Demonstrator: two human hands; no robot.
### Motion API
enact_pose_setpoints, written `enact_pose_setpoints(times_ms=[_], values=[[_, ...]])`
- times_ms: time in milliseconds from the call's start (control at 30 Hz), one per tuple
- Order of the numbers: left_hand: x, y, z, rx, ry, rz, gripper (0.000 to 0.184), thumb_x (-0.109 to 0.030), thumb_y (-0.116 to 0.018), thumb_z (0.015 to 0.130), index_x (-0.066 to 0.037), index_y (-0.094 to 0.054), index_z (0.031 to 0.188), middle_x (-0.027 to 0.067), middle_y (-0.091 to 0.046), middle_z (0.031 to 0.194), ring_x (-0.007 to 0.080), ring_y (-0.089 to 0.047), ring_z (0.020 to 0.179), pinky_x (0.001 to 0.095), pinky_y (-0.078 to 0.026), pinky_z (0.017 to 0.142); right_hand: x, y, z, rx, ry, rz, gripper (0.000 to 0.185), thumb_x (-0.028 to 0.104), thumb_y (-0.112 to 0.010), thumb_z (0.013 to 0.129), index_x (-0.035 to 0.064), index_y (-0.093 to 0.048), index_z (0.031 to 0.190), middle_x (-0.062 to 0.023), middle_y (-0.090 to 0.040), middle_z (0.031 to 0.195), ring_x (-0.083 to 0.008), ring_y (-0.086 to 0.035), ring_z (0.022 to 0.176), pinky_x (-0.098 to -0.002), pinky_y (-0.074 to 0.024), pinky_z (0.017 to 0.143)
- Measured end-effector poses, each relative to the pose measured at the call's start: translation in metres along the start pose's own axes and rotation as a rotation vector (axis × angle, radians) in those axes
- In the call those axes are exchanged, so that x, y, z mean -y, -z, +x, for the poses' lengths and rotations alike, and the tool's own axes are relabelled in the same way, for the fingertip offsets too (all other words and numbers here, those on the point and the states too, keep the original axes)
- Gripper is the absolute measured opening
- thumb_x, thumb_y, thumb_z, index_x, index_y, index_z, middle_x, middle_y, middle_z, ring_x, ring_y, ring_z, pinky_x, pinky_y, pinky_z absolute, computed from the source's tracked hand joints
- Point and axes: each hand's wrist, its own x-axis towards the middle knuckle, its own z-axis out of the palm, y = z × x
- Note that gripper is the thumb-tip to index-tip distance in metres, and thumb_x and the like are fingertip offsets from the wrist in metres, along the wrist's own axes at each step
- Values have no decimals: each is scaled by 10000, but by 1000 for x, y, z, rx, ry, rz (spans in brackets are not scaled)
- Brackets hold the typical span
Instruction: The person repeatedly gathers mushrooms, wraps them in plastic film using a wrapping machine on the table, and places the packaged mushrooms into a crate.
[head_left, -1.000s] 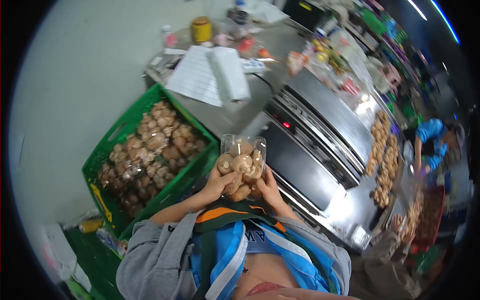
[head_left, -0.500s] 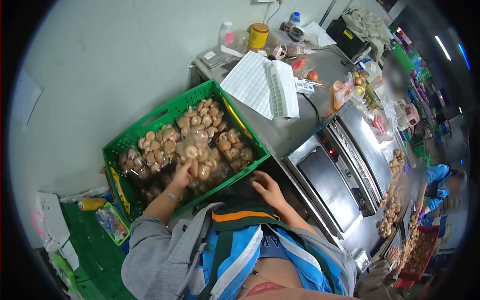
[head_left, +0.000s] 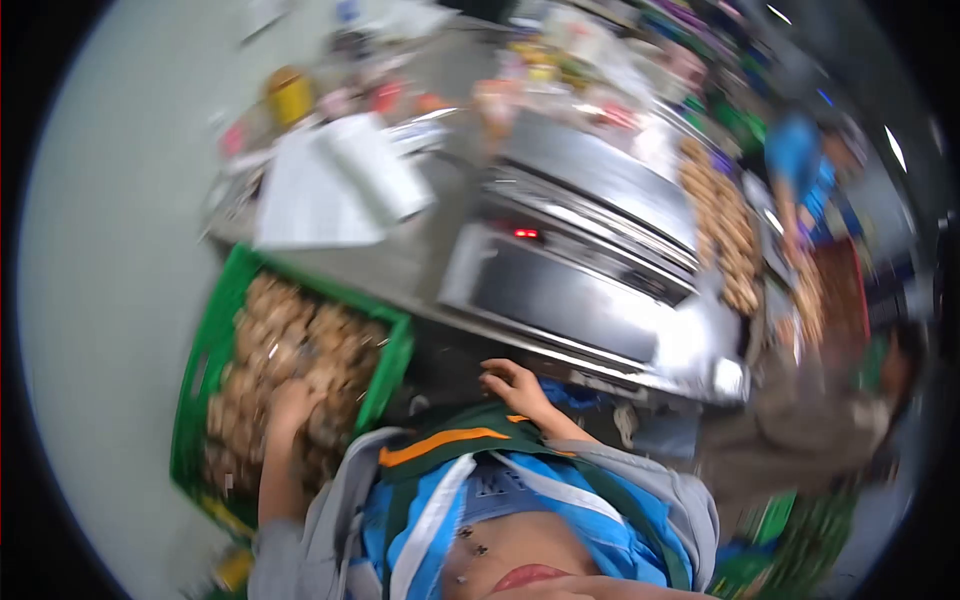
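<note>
A green plastic crate [head_left: 385, 375] full of clear-wrapped packs of brown mushrooms [head_left: 285, 330] stands at my left. My left hand [head_left: 290, 405] is down inside it, touching the mushroom packs; motion blur hides whether its fingers grip one. Between the crate and the steel machine, my right hand [head_left: 512, 383] hangs in front of my apron [head_left: 470, 425]. Its fingers are loosely bent and apart, with nothing in them.
A steel machine [head_left: 570, 290] with a red display sits on the counter at front right. White sheets [head_left: 310, 190] and a yellow jar [head_left: 290, 97] lie beyond the crate. Mushrooms [head_left: 720, 225] line a table where a person in blue [head_left: 797, 160] works; another person [head_left: 800, 430] is at right.
My view has swung right, so the crate appears further left and the machine nearer the middle. My left hand, earlier at a raised mushroom pack, is now lower among the packs.
</note>
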Motion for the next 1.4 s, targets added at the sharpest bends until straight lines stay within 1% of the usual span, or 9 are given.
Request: enact_pose_setpoints(times_ms=[67, 167, 367, 733, 900, 1100, 1200, 1333, 1400], values=[[-70, 38, 21, -73, -29, -483, 213, -200, -639, 773, 2, -633, 838, 146, -623, 668, 248, -609, 598, 369, -455, 548, 12, 40, -15, -196, 69, -29, 248, 100, -553, 869, -15, -541, 1089, -92, -622, 909, -149, -604, 816, -269, -492, 742], [-196, 58, 60, -67, -231, -668, 164, -74, -659, 748, -11, -610, 892, 75, -594, 640, 109, -524, 541, 257, -422, 513, 9, 132, -30, -588, 257, 265, 200, 85, -540, 869, -24, -564, 1035, -70, -628, 830, -123, -606, 758, -240, -477, 697], [-444, 12, 98, -40, -1048, -383, 208, -185, -676, 710, -74, -622, 877, 67, -613, 756, 237, -589, 729, 346, -449, 661, -16, 375, -77, -1237, 359, 227, 242, 178, -549, 854, 10, -591, 1023, -64, -640, 851, -136, -597, 772, -250, -432, 669], [-587, -69, 149, -243, -988, -256, 50, -121, -664, 672, -101, -629, 702, 42, -531, 592, 212, -514, 560, 336, -349, 531, -96, 795, -88, -1470, -75, -791, 382, 369, -603, 775, 110, -624, 1055, -130, -581, 1109, -289, -539, 1040, -369, -423, 877], [-605, -70, 152, -217, -974, -148, 89, -97, -677, 650, -110, -630, 724, 17, -517, 551, 193, -505, 504, 325, -346, 499, -139, 829, -65, -1391, -162, -917, 316, 339, -588, 775, 119, -636, 996, -81, -528, 1181, -288, -434, 1138, -405, -378, 926], [-743, -103, 156, 148, -1367, -451, 139, -117, -679, 697, -87, -614, 816, 64, -603, 784, 236, -571, 679, 320, -447, 596, -117, 714, -47, -1471, -4, -870, 290, 255, -618, 719, 78, -598, 948, -115, -482, 1165, -335, -382, 1137, -450, -352, 904], [-807, -132, 162, 205, -991, -585, 600, -169, -674, 722, -11, -389, 1226, 214, -415, 1219, 367, -385, 1147, 417, -298, 995, -93, 645, -56, -1372, -119, -837, 504, 293, -612, 755, 78, -492, 1195, -147, -411, 1263, -321, -332, 1201, -482, -276, 964], [-844, -197, 206, -29, -509, -771, 791, -263, -677, 738, -3, -216, 1325, 258, -278, 1299, 384, -269, 1227, 409, -234, 1029, -108, 640, -81, -1491, -125, -789, 591, 341, -591, 789, 57, -409, 1275, -184, -431, 1267, -335, -373, 1197, -454, -298, 977], [-864, -200, 217, 59, -102, -895, 727, -277, -648, 770, 4, -258, 1316, 248, -283, 1300, 377, -295, 1215, 414, -254, 1021, -139, 660, -74, -1133, -38, -14, 608, 362, -569, 814, 20, -389, 1283, -220, -476, 1226, -358, -447, 1146, -406, -343, 966]])
